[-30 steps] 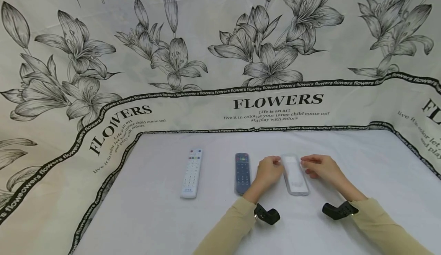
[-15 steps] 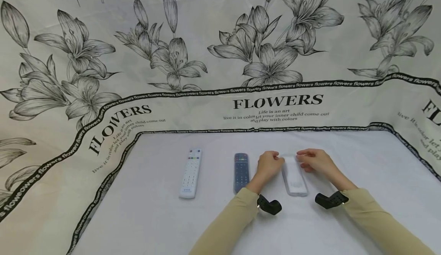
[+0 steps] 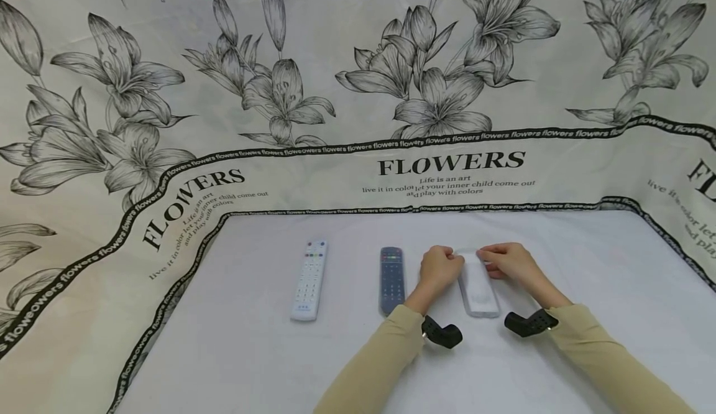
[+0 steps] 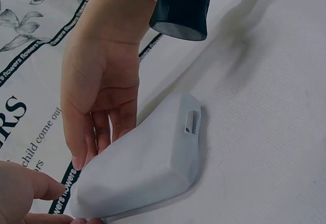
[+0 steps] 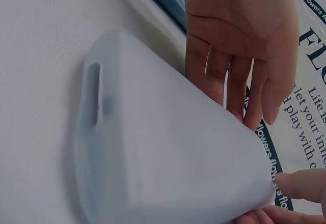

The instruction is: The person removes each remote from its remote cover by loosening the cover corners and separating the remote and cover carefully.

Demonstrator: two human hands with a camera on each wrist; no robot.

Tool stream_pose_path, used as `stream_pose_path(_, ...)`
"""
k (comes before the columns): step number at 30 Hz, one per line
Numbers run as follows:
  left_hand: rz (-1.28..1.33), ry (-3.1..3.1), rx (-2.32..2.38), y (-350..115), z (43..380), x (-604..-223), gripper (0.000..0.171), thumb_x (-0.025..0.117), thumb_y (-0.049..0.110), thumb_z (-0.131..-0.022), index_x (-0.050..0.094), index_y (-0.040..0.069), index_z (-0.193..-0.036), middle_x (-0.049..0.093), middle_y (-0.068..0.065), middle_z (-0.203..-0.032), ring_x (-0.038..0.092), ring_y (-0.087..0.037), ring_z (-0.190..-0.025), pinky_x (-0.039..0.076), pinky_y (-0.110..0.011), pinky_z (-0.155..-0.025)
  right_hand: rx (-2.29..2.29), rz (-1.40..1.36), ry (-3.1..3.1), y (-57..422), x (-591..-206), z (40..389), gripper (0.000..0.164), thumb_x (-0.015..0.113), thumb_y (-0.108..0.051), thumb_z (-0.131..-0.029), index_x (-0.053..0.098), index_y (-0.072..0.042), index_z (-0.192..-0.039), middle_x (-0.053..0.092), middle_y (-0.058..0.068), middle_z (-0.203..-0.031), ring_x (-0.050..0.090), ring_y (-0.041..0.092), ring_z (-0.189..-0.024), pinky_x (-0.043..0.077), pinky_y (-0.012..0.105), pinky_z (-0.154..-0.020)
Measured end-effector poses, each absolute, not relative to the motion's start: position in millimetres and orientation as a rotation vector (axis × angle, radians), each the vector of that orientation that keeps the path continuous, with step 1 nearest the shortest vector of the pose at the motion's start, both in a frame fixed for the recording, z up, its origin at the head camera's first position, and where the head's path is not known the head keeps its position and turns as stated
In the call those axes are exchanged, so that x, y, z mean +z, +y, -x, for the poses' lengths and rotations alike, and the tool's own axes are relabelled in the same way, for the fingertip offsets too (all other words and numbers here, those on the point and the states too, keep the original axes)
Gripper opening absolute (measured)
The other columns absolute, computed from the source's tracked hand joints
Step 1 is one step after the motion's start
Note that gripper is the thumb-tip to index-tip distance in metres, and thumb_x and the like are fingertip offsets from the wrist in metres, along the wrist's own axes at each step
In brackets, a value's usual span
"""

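A translucent white remote cover [image 3: 479, 289], smooth side up, lies on the white cloth with its far end between both hands. A narrow slot shows in its near end in both wrist views; I cannot tell whether a remote is inside. My left hand [image 3: 440, 271] pinches the far left corner, its thumb and fingertips [image 4: 53, 187] at the tip in the left wrist view. At the far right corner, my right hand [image 3: 513, 265] pinches the edge, thumb [image 5: 293, 182] above and fingers below in the right wrist view.
Left of my left hand lies a dark blue remote [image 3: 392, 280], buttons up. Farther left is a white remote [image 3: 309, 280] with buttons up. A floral fabric backdrop [image 3: 313, 181] rises behind the white-covered table [image 3: 240, 352].
My right hand has moved left and slightly away from me, onto the cover's far right corner. My left hand has shifted slightly along the far left corner. Both remotes lie where they were.
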State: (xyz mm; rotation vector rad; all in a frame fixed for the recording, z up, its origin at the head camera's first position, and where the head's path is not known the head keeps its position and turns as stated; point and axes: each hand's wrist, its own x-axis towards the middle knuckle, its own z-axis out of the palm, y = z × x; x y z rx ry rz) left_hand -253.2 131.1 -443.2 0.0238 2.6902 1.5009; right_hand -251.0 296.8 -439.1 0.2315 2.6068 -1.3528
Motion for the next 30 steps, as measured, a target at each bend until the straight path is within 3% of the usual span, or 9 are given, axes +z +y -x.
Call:
stream_pose_path(10,0.015,2.638,1.616,133,254,-447,0.031,0.068,0.02,-0.08,0.073,0.004,-0.106,0.074,-0.001,-0.09,0.066,-0.01,-0.082,0.051,-0.021,-0.069,-1.368,-0.198,2.643,293,-436,246,0.055,0.055,-0.029,-0.096,0.05,0.016,-0.127,0.064,0.029,-0.113,0.064,0.004,-0.074,0.057,0.022,-0.066)
stream_pose_path(24,0.031,2.481,1.884,132,251,-440,0.022,0.074,0.015,-0.078,0.075,0.005,-0.098,0.071,-0.001,-0.078,0.054,0.0,-0.064,0.044,-0.014,-0.057,-1.374,-0.105,2.71,293,-421,234,0.059,0.058,-0.036,-0.095,0.05,0.013,-0.128,0.06,0.032,-0.12,0.067,0.01,-0.082,0.059,0.029,-0.072)
stream_pose_path(30,-0.03,2.454,1.939,131,252,-443,0.021,0.073,0.015,-0.081,0.075,0.007,-0.1,0.072,-0.001,-0.078,0.052,0.002,-0.059,0.041,-0.012,-0.053,-1.386,-0.098,2.742,294,-419,231,0.058,0.057,-0.037,-0.095,0.051,0.01,-0.129,0.059,0.031,-0.122,0.063,0.003,-0.081,0.058,0.026,-0.071)
